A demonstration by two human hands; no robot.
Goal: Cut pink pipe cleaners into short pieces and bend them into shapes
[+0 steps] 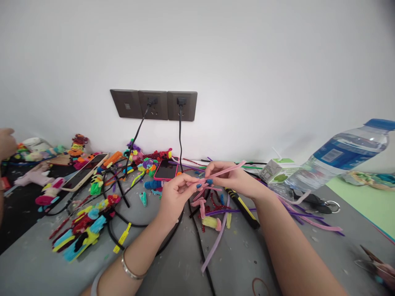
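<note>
Above the middle of the grey table, my left hand pinches a pink pipe cleaner between thumb and fingertips. My right hand grips the same strand just to the right, and its free end sticks out toward the upper right. Other pink pieces hang just below the fingers; whether they join the held strand I cannot tell. Beneath lie a pale yellow fuzzy piece with a pink end and a lilac pipe cleaner. A black-and-yellow handled tool lies below my right hand, its far end hidden.
Colourful pipe-cleaner figures and black cables cover the left side. A phone lies behind my left hand. On the right are a drink carton, a tilted water bottle and scissors. Another person's hand shows far left.
</note>
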